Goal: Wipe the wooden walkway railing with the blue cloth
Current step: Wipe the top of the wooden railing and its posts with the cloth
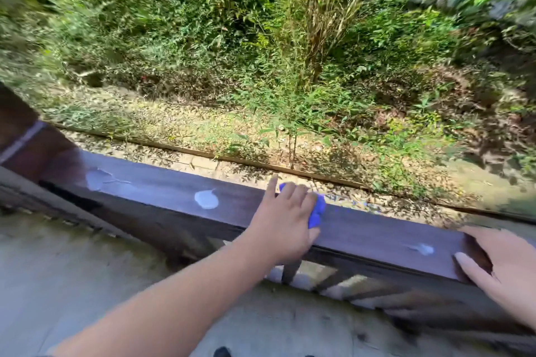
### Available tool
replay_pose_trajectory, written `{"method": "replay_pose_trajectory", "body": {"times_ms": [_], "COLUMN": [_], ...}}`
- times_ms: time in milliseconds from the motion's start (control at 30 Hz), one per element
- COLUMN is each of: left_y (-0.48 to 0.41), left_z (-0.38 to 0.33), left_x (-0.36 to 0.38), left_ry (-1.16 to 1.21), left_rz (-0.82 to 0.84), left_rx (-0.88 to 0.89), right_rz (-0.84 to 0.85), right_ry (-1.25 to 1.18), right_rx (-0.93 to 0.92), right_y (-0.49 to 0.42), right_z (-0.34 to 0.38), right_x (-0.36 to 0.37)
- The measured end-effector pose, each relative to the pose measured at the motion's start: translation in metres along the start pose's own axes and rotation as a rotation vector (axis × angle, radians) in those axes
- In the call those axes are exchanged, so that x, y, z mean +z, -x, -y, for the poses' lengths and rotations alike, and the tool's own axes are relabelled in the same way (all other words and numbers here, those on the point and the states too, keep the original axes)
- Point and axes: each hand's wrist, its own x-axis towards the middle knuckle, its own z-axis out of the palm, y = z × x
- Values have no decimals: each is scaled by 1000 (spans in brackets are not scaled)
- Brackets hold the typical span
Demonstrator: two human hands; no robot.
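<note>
Overgrown greenery is backing the smooth, dark-stained flat-topped wooden railing, where the left hand is pressing flat on the crumpled blue cloth while the right hand is resting open, palm down, on the rail.

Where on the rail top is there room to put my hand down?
Bare railing lies between the blue cloth under the left hand and the small pale patch. Past that patch the right hand takes up the rail top.
</note>
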Motion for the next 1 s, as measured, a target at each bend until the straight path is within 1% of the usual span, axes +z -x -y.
{"method": "replay_pose_trajectory", "body": {"times_ms": [100, 167, 267, 367, 500, 633, 733, 867, 933, 1000], "left_y": [29, 48, 77, 102, 119, 117, 111, 95, 82, 70], "left_z": [67, 110, 176, 237, 288, 293, 279, 248, 221, 189], "left_x": [-6, -12, -18, -22, -23, -13, -3, -1, 2, 5], "left_ry": [-36, -53, -56, -37, -34, 27, 50, 77, 102, 121], "left_rz": [29, 54, 82, 76, 67, 1, -84, -209, -188, -121], "left_rx": [-82, -150, -247, -305, -323, -318, -303, -256, -211, -166], "right_rz": [14, -10, -33, -49, -101, -70, -44, -19, -18, -21], "right_ry": [-40, -66, -75, -61, -133, -177, -199, -151, -136, -121], "right_rx": [-41, -70, -60, -152, -302, -306, -268, -280, -274, -272], "right_y": [-2, -9, -25, -42, -55, -62, -65, -67, -66, -65], "right_z": [-13, 0, 62, 141, 232, 280, 287, 288, 289, 290], "right_x": [10, 11, 5, 6, 8, 20, 23, 21, 22, 22]}}
